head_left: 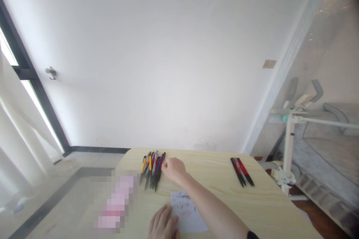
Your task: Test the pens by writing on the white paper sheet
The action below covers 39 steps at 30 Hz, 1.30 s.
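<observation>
My right hand [174,168] reaches across the wooden table [213,179] to a bundle of several pens [152,168] with yellow, red, blue and grey barrels, its fingers curled against the right side of the bundle. My left hand [162,224] lies flat, fingers spread, on the left edge of a white paper sheet [187,212] covered in coloured scribbles. A second, smaller group of red and black pens [242,171] lies apart on the right side of the table.
A blurred pink patch [116,203] lies over the table's left edge. A white wall rises behind the table and a dark-framed window [25,82] stands at the left. A white stand with a grey seat [291,149] stands to the right.
</observation>
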Available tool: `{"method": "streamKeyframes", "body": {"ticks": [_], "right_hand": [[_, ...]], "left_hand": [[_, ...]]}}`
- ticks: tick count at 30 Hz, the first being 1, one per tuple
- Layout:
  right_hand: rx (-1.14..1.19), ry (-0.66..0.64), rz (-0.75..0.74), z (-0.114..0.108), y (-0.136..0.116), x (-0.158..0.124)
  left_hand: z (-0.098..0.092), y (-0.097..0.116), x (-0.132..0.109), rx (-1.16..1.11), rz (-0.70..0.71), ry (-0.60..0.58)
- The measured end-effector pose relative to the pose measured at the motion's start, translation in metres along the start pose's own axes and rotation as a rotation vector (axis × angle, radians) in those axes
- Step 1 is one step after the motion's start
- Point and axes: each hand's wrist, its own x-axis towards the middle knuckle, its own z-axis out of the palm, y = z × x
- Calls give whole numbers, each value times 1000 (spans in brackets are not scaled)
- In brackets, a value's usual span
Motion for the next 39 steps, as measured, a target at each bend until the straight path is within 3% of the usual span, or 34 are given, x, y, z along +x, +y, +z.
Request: {"method": "streamKeyframes", "body": {"ticks": [6,20,39], "right_hand": [[4,-28,4,5,-19,6],[13,-110,3,12,-34,7],[12,-128,34,17,-34,11]], "left_hand": [[-2,-1,2,9,58,34],[-19,3,15,13,37,-47],[-4,1,2,-22,8,-28]]}}
